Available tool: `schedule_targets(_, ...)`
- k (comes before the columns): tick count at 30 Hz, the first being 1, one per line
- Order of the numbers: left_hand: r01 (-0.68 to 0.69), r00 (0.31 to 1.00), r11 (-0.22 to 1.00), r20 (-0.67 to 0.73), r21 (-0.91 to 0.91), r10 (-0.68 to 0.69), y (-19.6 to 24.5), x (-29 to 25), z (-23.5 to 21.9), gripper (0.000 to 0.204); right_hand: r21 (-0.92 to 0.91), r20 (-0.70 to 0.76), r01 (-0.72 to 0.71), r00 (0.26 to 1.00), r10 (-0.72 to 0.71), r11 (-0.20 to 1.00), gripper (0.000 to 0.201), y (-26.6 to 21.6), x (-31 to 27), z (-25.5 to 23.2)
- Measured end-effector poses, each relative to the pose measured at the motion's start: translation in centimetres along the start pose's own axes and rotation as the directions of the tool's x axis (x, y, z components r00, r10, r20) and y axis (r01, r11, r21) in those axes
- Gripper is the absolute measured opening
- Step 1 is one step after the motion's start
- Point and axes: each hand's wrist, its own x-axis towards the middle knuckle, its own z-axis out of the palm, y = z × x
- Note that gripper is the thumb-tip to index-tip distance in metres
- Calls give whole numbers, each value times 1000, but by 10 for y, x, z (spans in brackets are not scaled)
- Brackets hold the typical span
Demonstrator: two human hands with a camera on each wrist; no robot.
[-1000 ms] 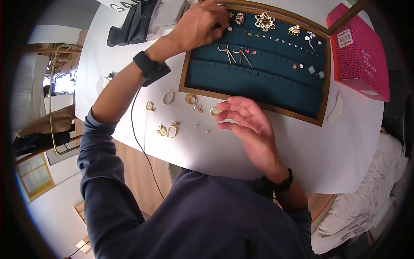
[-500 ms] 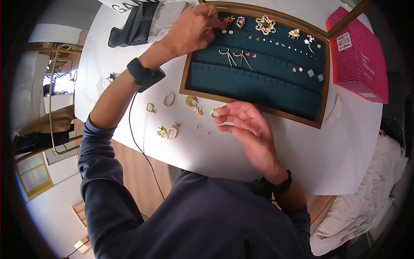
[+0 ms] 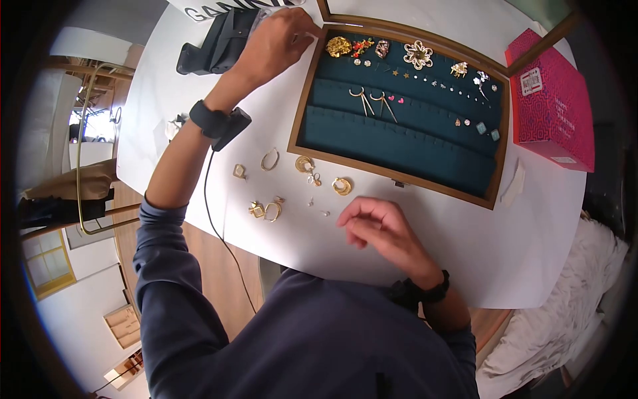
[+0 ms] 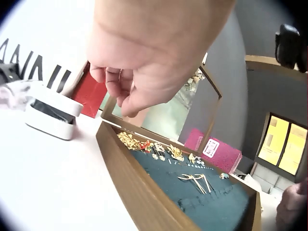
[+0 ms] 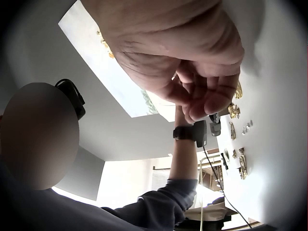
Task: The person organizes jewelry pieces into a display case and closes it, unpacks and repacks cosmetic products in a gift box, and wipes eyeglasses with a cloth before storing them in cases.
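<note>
A wooden jewellery box (image 3: pixel 303 103) with teal lining stands with its glass lid raised. My left hand (image 3: pixel 279 46) hovers by its far left corner, fingers loosely curled and no object visible in them. Just inside that corner sit a textured gold piece (image 3: pixel 339 46) and a red-and-gold brooch (image 3: pixel 363 46); a flower brooch (image 3: pixel 418 54) lies farther right. Two bar-drop hoop earrings (image 3: pixel 362 100) hang in the middle row. Over the table, my right hand (image 3: pixel 385 233) is loosely curled and holds nothing visible. Nearest to it are a gold hoop earring (image 3: pixel 342 186) and a small stud (image 3: pixel 325 213).
More loose earrings lie to the left, among them a thin hoop (image 3: pixel 270 159) and a square gold one (image 3: pixel 239 171). A black bag (image 3: pixel 226 46) is at the back left. A pink box (image 3: pixel 555 100) stands right of the jewellery box. A cable (image 3: pixel 216 233) trails from the left wrist.
My left hand has drawn back left, out of the box, uncovering the textured gold piece and the red-and-gold brooch. My right hand has moved back from the gold hoop and its fingers have curled more.
</note>
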Motion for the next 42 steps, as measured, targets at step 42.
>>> schedule_targets(42, -7, 996, 998, 90, 69, 1, 33, 52, 44, 26, -534, 107, -18, 990, 88, 846, 18, -2, 6, 0)
